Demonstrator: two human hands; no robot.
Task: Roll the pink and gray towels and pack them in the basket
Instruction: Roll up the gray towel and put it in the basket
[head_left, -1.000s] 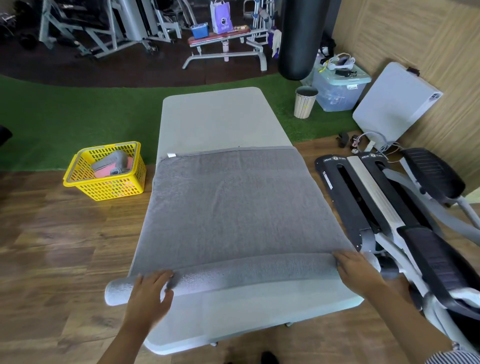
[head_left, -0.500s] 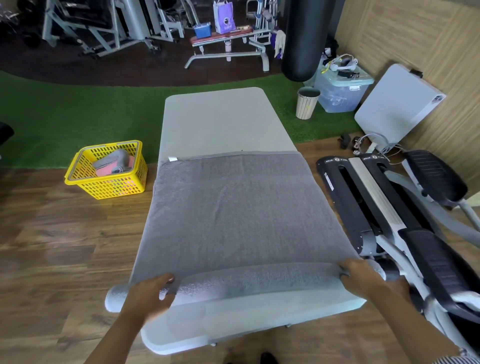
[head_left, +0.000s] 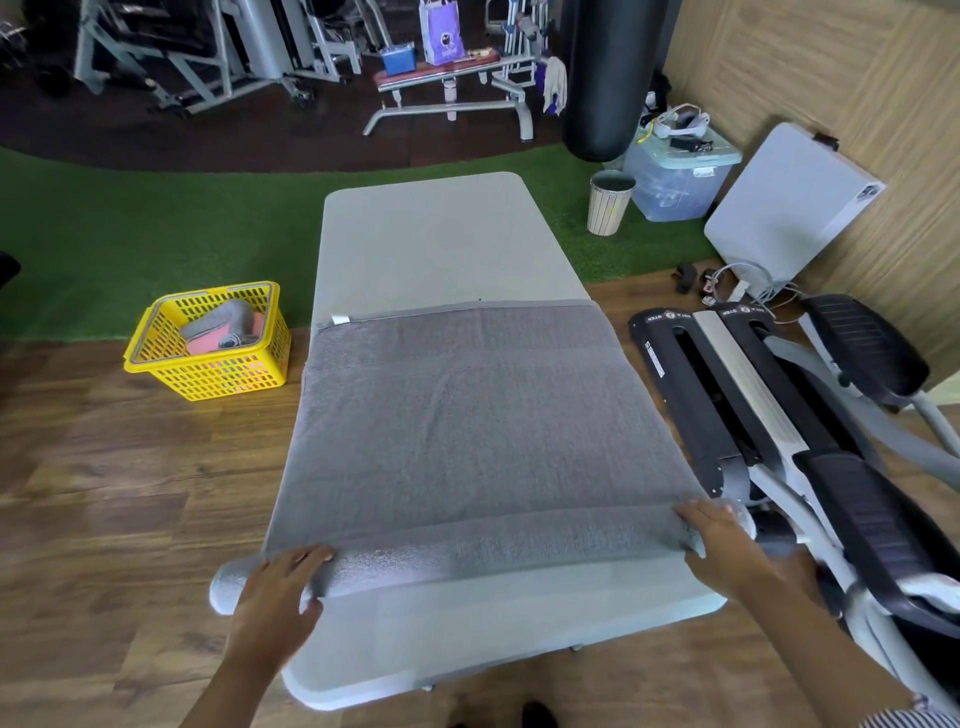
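Note:
A gray towel (head_left: 467, 410) lies spread across the white table (head_left: 431, 234). Its near edge is wound into a thin roll (head_left: 483, 545) that spans the table's width and sticks out past the left side. My left hand (head_left: 275, 597) rests on the roll's left end, fingers laid over it. At the roll's right end my right hand (head_left: 722, 545) presses down on it with straight fingers. The yellow basket (head_left: 171, 374) stands on the floor to the left and holds a rolled gray towel (head_left: 223, 317) and a pink towel (head_left: 208, 344).
A black and grey exercise machine (head_left: 779, 431) lies close along the table's right side. Beyond are a striped bin (head_left: 609, 202), a clear storage box (head_left: 675, 176), a folded white table (head_left: 789, 208), a punching bag (head_left: 608, 78) and a weight bench (head_left: 452, 88).
Both hands have pushed the roll a little further away from me, so it is slightly thicker. The towel's flat part is shorter.

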